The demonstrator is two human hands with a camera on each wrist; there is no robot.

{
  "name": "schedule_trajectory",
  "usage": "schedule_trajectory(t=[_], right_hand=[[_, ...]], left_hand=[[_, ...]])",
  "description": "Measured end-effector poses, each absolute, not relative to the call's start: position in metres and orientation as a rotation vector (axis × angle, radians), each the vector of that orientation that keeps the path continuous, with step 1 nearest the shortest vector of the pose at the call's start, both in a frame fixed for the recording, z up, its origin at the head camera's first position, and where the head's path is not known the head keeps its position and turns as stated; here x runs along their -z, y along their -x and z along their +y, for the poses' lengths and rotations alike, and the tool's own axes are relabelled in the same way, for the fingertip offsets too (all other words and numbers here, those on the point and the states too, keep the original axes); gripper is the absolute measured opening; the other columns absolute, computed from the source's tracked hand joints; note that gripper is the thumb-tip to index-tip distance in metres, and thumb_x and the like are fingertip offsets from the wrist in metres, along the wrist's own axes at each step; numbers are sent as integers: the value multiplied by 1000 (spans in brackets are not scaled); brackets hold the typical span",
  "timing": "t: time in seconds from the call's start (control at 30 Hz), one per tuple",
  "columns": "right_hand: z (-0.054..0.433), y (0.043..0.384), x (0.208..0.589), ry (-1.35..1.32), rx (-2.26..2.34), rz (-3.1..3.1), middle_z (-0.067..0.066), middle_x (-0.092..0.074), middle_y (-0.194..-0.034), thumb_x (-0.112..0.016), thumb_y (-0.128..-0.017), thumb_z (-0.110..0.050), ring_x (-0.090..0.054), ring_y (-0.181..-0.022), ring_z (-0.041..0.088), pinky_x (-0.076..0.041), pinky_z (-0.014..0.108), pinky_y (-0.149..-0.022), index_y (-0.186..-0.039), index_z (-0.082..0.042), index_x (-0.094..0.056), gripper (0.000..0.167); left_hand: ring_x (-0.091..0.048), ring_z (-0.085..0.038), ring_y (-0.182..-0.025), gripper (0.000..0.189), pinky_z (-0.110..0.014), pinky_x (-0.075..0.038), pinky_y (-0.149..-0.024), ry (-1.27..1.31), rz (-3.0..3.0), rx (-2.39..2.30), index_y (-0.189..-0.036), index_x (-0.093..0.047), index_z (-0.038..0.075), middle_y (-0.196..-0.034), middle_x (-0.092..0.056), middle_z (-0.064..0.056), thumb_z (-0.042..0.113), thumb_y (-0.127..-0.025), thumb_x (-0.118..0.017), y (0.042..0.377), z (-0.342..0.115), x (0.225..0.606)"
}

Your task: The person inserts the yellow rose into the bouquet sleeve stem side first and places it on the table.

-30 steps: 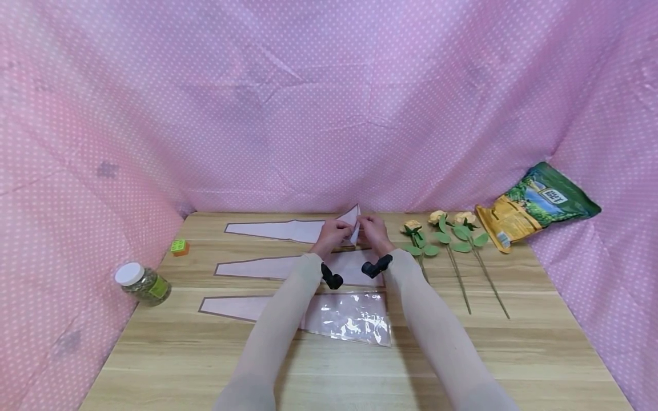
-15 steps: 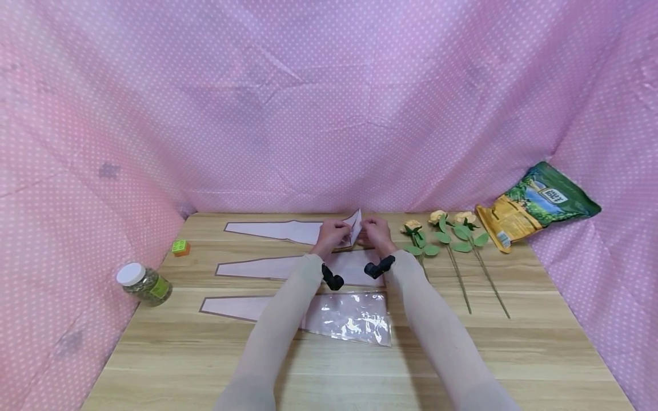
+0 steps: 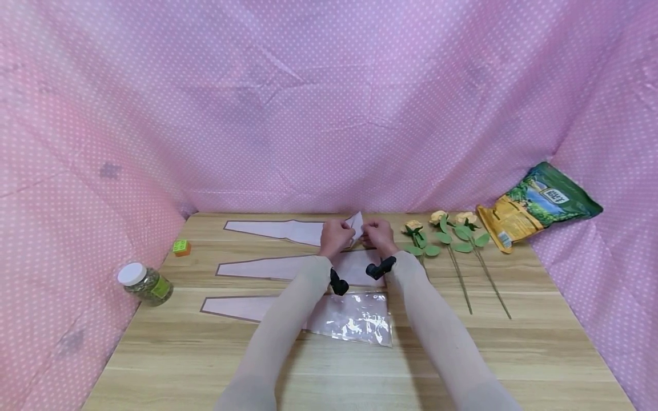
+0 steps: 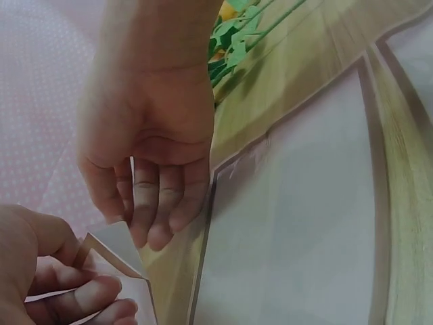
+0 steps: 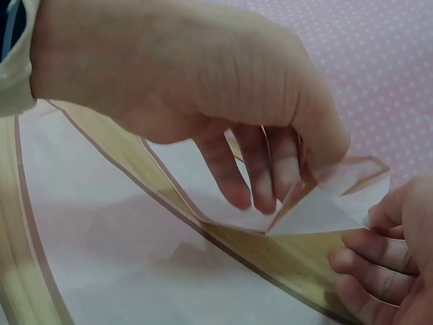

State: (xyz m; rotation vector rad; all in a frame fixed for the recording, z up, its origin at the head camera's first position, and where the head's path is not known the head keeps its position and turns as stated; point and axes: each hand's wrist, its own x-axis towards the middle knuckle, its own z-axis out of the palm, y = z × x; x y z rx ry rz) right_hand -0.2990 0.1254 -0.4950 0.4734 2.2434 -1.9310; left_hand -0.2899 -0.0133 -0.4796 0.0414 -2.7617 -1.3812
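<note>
The farthest of 3 tapered, see-through flower sleeves with dark borders lies on the table; this far flower sleeve (image 3: 295, 230) has its wide end lifted and folded up. My left hand (image 3: 336, 235) pinches that raised end, its other fingers curled beside it in the right wrist view. From the other side my right hand (image 3: 379, 237) pinches a corner of the raised film (image 5: 331, 210) between thumb and finger. The middle flower sleeve (image 3: 257, 267) and the near flower sleeve (image 3: 354, 324) lie flat, partly under my forearms.
Several things surround the sleeves on the wooden table (image 3: 329, 377). Three yellow artificial roses (image 3: 452, 251) lie to the right, beside a green and yellow packet (image 3: 540, 202). At left are a white-lidded jar (image 3: 146, 283) and a small green-orange block (image 3: 181, 248). Pink dotted cloth hangs behind.
The raised end of the far sleeve stands lower than before. My left hand has shifted slightly right and turned, and the two hands are a little closer together.
</note>
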Motion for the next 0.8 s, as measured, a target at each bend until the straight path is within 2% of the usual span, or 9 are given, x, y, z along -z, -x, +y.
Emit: schedule_trajectory(t=[0.17, 0.33, 0.47, 0.8], right_hand=[[130, 298, 497, -478, 1946, 2259, 0, -64, -70, -61, -94, -9, -64, -59, 8, -55, 21, -57, -109, 4, -68, 21], [133, 298, 499, -450, 1976, 2263, -3, -64, -65, -63, -92, -7, -64, -56, 7, -55, 21, -55, -110, 8, -67, 24], [134, 298, 502, -442, 1953, 2293, -3, -65, -63, -63, -92, -8, -63, -54, 6, -53, 19, -54, -112, 8, -68, 26], [133, 297, 502, -431, 1922, 2306, -3, -64, -66, -66, -91, -9, -64, -56, 6, -53, 19, -56, -111, 7, -70, 26]], left_hand=[[-61, -20, -68, 16, -28, -39, -57, -57, -2761, 1220, -70, -70, 8, -71, -69, -4, 18, -82, -69, 289, -12, 479], [-52, -19, -60, 26, -30, -36, -54, -100, -2780, 1141, -58, -55, 13, -61, -54, 0, 21, -82, -64, 288, -12, 479], [-46, -18, -55, 33, -32, -33, -51, -109, -2800, 1099, -54, -45, 16, -56, -44, 2, 21, -82, -62, 287, -11, 478], [-37, -16, -52, 39, -32, -31, -48, -3, -2879, 913, -54, -34, 17, -53, -29, 5, 18, -81, -62, 285, -1, 472]])
